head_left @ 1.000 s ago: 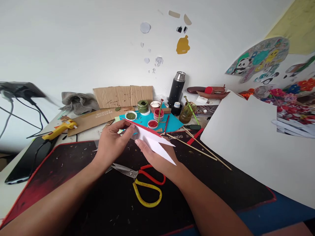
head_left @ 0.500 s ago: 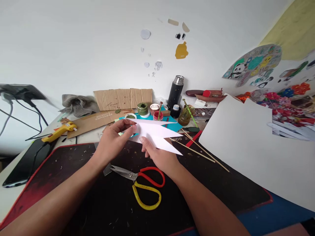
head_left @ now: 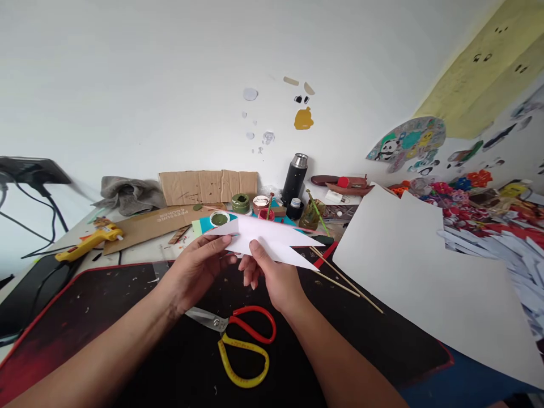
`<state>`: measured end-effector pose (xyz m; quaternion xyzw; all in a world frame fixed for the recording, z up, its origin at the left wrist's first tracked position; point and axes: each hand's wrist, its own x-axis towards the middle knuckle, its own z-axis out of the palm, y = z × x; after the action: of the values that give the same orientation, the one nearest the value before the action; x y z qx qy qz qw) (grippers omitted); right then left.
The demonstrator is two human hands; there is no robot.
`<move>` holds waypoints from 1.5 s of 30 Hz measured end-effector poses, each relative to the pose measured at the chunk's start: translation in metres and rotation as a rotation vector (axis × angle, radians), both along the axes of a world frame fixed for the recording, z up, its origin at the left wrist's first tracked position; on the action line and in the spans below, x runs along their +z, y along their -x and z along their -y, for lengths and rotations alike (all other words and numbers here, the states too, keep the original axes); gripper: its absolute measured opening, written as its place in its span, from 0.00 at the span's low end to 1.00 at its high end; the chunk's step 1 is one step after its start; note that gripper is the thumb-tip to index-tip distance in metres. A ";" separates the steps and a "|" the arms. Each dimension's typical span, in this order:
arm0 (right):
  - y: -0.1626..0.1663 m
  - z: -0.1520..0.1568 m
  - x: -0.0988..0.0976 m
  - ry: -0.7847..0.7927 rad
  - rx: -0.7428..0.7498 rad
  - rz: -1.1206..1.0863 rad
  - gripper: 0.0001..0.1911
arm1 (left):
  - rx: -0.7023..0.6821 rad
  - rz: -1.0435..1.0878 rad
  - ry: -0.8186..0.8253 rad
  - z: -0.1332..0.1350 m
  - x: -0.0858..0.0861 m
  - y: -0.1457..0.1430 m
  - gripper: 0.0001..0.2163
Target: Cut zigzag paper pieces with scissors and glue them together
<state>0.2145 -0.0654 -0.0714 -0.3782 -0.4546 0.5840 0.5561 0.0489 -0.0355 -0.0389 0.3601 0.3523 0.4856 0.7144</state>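
Note:
Both hands hold a white piece of paper (head_left: 272, 238) with long pointed tips toward the right, raised above the dark mat. My left hand (head_left: 199, 272) pinches its left end, thumb on top and fingers underneath. Near the paper's lower middle, my right hand (head_left: 276, 277) grips with the thumb on the upper face; its fingers curl below. Under the hands, scissors (head_left: 219, 324) with one red and one yellow handle lie on the mat, the blade tips partly hidden by my left wrist.
A yellow glue gun (head_left: 91, 241) lies at the left. Behind the hands stand paint jars (head_left: 240, 204) and a black thermos (head_left: 294, 178). Thin wooden sticks (head_left: 352, 280) and a large white sheet (head_left: 408, 266) lie at the right, near a heap of paper strips (head_left: 497, 249).
The view has tilted up and shifted a little. The paper has turned, so fewer pointed tips show, and its left end now looks bent. My left hand's grip has moved on the left end.

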 end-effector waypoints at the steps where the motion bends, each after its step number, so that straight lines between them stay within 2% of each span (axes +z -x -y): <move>1: 0.000 0.001 0.001 0.000 0.013 0.018 0.34 | 0.015 0.012 0.015 0.000 0.001 0.000 0.15; 6: 0.000 0.007 0.004 0.018 0.111 0.188 0.36 | 0.222 0.021 0.019 0.000 0.005 -0.002 0.17; 12: 0.004 0.010 -0.001 -0.008 0.152 0.305 0.23 | 0.299 -0.133 -0.145 -0.012 0.014 0.016 0.18; 15: 0.002 0.003 -0.007 0.049 0.107 0.276 0.21 | 0.249 -0.291 -0.256 -0.024 0.018 0.036 0.17; 18: -0.006 -0.007 -0.009 0.088 0.020 0.146 0.22 | 0.126 -0.511 -0.317 -0.034 0.022 0.058 0.17; 22: -0.017 -0.013 0.001 0.050 -0.114 0.042 0.23 | -0.020 -0.680 -0.355 -0.040 0.030 0.079 0.17; 26: -0.021 -0.008 0.011 0.055 -0.095 0.033 0.30 | -0.189 -0.802 -0.398 -0.040 0.035 0.083 0.13; 29: -0.020 -0.004 0.013 0.004 -0.039 0.088 0.31 | -0.262 -0.789 -0.399 -0.038 0.033 0.077 0.12; 36: -0.014 -0.001 0.009 -0.052 0.027 0.282 0.24 | -0.126 -0.747 -0.420 -0.034 0.029 0.064 0.14; 41: -0.011 -0.003 0.006 -0.039 -0.004 0.286 0.21 | -0.014 -0.693 -0.279 -0.027 0.033 0.052 0.20; 45: -0.009 -0.004 0.006 -0.046 -0.023 0.295 0.20 | 0.076 -0.555 -0.127 -0.021 0.027 0.042 0.20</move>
<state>0.2237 -0.0619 -0.0656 -0.4524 -0.5402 0.5051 0.4984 0.0072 -0.0147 -0.0115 0.5099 0.5167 0.4159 0.5479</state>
